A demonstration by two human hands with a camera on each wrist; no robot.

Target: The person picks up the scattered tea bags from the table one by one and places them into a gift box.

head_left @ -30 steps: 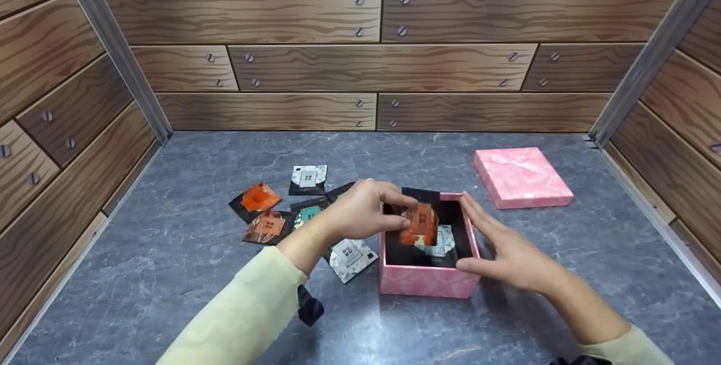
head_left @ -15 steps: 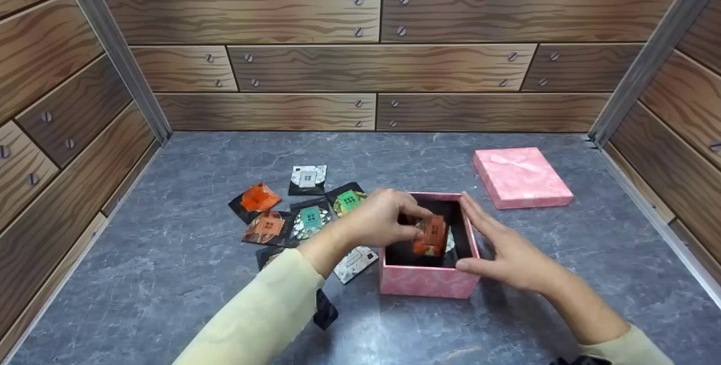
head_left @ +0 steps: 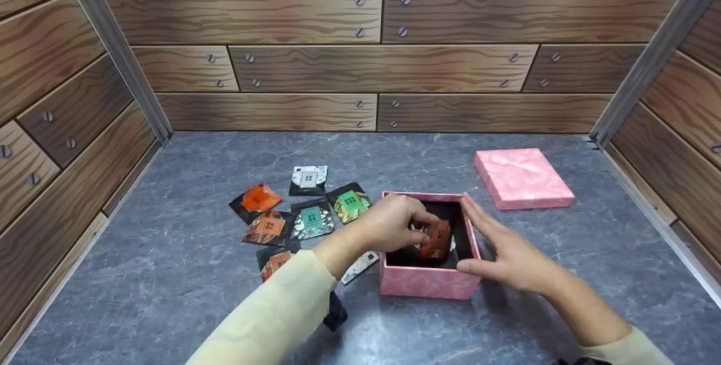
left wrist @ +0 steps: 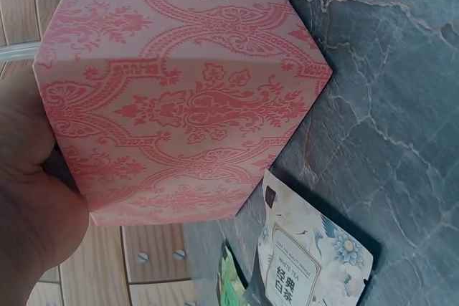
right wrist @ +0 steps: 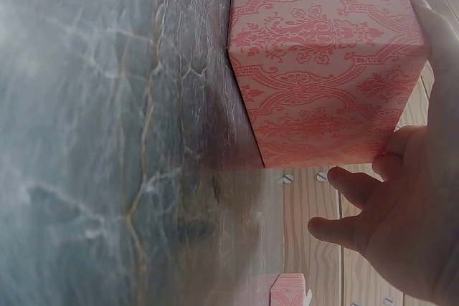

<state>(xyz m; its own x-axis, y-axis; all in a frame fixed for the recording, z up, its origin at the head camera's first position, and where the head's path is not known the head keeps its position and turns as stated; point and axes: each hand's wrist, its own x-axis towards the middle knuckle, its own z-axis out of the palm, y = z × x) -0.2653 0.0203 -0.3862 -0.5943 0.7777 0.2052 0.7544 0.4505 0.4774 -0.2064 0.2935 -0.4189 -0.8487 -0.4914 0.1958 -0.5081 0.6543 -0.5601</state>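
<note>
In the head view my left hand (head_left: 394, 221) reaches into the pink open-topped box (head_left: 428, 283) and pinches a black and orange tea sachet (head_left: 438, 239) by its left edge. Under that sachet, parts of another show on the dark bottom. My right hand (head_left: 510, 252) rests on the box's right side, its fingers fairly straight at the far corner and its thumb at the near one. The left wrist view shows the box's patterned wall (left wrist: 215, 105) with the left hand over the rim. A white tea sachet (left wrist: 301, 256) lies beside it.
Several more tea sachets lie left of the box, among them a green one (head_left: 350, 201), a teal one (head_left: 311, 218) and an orange one (head_left: 260, 197). The pink lid (head_left: 524, 176) is at the back right. Wood-patterned walls (head_left: 377, 66) enclose the grey marbled table (head_left: 169, 275).
My left hand has moved right and down into the box, bringing the orange tea sachet from above the rim to the inside. My right hand has stayed on the box.
</note>
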